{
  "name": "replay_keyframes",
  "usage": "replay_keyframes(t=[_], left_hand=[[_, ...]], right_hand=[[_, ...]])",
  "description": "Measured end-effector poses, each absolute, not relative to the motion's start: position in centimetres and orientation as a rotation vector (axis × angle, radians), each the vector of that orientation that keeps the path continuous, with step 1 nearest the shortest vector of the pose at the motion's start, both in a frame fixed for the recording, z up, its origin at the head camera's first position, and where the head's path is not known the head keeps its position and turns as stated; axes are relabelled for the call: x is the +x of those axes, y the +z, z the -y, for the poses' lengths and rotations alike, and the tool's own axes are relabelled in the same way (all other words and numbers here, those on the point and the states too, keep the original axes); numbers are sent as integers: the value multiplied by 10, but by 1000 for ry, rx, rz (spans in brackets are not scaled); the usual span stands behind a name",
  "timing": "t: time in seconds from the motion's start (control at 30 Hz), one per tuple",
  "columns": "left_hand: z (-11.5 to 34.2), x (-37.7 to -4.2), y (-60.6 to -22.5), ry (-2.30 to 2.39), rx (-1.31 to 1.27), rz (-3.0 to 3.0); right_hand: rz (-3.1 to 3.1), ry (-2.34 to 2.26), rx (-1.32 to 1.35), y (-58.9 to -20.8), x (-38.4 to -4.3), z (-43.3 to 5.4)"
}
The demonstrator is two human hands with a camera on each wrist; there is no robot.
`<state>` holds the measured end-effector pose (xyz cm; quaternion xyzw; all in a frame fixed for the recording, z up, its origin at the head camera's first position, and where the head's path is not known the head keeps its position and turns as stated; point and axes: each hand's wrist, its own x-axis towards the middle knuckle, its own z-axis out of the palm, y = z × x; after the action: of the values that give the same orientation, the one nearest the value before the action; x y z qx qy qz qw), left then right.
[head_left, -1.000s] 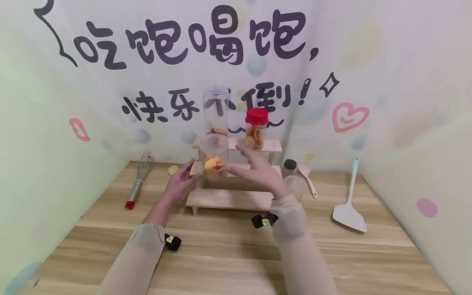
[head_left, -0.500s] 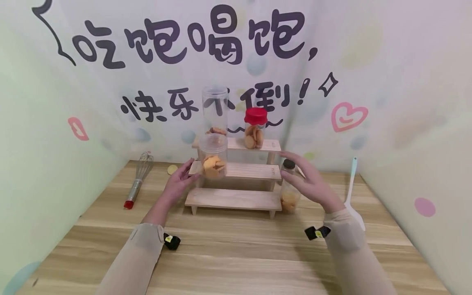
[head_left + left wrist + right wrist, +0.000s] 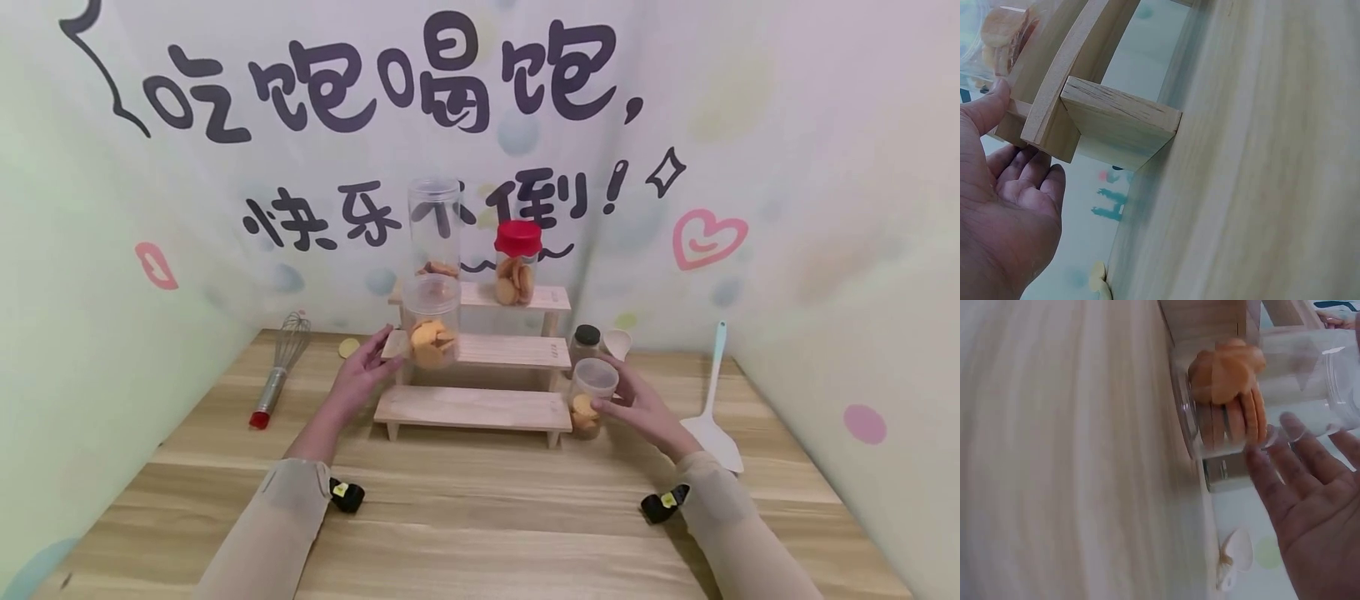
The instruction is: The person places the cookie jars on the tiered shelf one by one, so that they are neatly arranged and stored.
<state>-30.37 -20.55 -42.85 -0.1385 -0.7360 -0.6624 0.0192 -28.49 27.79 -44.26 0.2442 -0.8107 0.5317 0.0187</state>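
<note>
My left hand [image 3: 365,365] holds the left end of the middle tier of a wooden step shelf [image 3: 480,404], thumb at the front. In the left wrist view, the other fingers [image 3: 1029,169] lie by the tier's end. My right hand [image 3: 637,406] is around the right side of a clear cookie jar [image 3: 595,380], thumb in front and fingertips against its side. The jar stands upright on the table beside the shelf, and orange-brown cookies [image 3: 1225,378] fill its lower part. Another clear cookie jar [image 3: 432,329] stands on the middle tier, near my left hand.
A tall clear jar [image 3: 435,225] and a red-lidded cookie jar [image 3: 517,265] stand on the top tier. Behind my right hand are a black-lidded jar [image 3: 586,342] and a pale spoon [image 3: 617,343]. A whisk [image 3: 281,367] lies left, a white spatula [image 3: 712,437] right.
My right hand has left the middle-tier jar, swung right, then come down to the jar beside the shelf. The left hand has kept its place at the shelf's end.
</note>
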Motion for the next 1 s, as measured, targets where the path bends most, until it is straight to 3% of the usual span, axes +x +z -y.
replay_keyframes(t=[0.3,1.0], left_hand=[[206,-304,-429,-2064,-431,2286],[205,-302,-426,-2021,-414,2310]], right_hand=[[2808,1435,621,-471,-283,-270],[2782,1401,598,-472,-282,-270]])
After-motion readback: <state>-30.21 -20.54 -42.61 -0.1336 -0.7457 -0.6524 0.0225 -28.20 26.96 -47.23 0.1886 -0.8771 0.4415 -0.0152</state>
